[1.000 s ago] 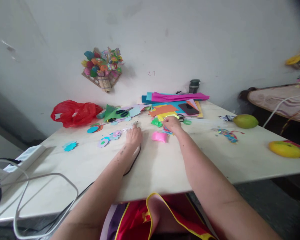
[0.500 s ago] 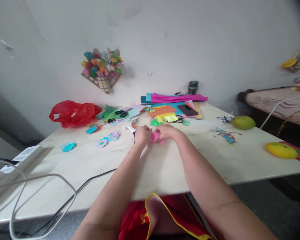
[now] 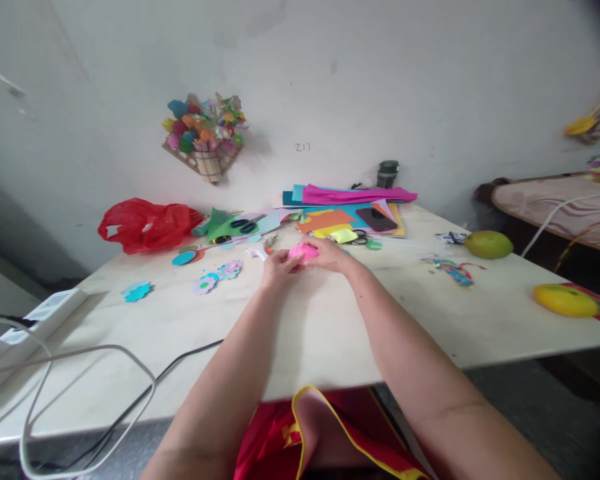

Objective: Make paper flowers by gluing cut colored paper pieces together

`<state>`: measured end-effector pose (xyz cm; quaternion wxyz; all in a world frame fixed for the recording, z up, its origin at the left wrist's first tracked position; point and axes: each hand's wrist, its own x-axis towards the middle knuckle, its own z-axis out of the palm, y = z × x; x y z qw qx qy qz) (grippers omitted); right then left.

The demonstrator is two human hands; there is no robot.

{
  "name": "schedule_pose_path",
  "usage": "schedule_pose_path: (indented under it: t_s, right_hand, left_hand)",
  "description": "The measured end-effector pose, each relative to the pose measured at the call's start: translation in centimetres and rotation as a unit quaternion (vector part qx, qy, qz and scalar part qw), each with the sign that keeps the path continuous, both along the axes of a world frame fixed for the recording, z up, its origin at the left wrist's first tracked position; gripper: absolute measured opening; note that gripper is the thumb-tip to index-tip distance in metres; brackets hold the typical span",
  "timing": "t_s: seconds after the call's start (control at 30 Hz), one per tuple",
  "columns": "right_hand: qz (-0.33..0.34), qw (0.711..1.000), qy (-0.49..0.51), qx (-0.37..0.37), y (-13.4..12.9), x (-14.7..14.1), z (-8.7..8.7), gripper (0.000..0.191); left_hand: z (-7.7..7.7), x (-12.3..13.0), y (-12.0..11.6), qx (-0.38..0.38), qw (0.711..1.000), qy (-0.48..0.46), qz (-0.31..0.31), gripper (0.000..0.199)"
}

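Between my two hands, above the middle of the white table (image 3: 325, 333), is a bright pink piece of paper or foam (image 3: 304, 253), its exact shape partly covered by fingers. My left hand (image 3: 280, 265) grips its left side, and my right hand (image 3: 329, 255) closes on its right side. Just left of my left hand lies a white-handled tool, probably a glue gun (image 3: 256, 253). Farther left are lilac paper flowers (image 3: 206, 285) and a blue flower (image 3: 138, 292). A yellow packet (image 3: 343, 236) lies behind my right hand.
Colored sheets (image 3: 325, 221), black-handled scissors (image 3: 245, 225) and a phone (image 3: 376, 219) lie at the back. A red plastic bag (image 3: 147, 227) sits back left. A power strip (image 3: 43, 323) with looping cables is at the left edge. Mangoes (image 3: 489, 245) rest on the right.
My hands have turned and drawn closer around the pink piece, which shows as a larger, rounder shape slightly higher up. My left hand has shifted a little left.
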<state>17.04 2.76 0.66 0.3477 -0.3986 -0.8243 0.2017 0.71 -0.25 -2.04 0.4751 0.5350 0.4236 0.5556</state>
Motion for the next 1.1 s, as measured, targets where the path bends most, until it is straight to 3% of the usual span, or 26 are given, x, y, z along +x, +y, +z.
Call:
schedule_pose_path:
  t_s: [0.17,0.53,0.8,0.97,1.1]
  right_hand:
    - [0.061,0.988,0.128,-0.054,0.9,0.6,-0.3,0.030]
    - [0.014,0.985,0.169,-0.012,1.6,-0.2,-1.0,0.018]
    - [-0.041,0.989,0.118,0.074,0.0,-1.7,-0.4,0.020]
    - [-0.073,0.987,0.047,0.135,-0.9,-2.0,-0.2,0.015]
    - [-0.074,0.983,0.062,0.157,-0.8,-2.1,-0.3,0.015]
  left_hand:
    - [0.0,-0.4,0.0,0.013,1.000,-0.028,-0.004,0.046]
    - [0.0,-0.4,0.0,0.013,0.999,-0.047,-0.009,0.047]
    - [-0.2,0.0,0.2,-0.022,0.993,-0.116,0.020,0.046]
    - [-0.2,-0.1,0.3,-0.018,0.993,-0.106,0.041,0.047]
    - [0.0,-0.2,0.3,-0.015,0.995,-0.079,0.056,0.051]
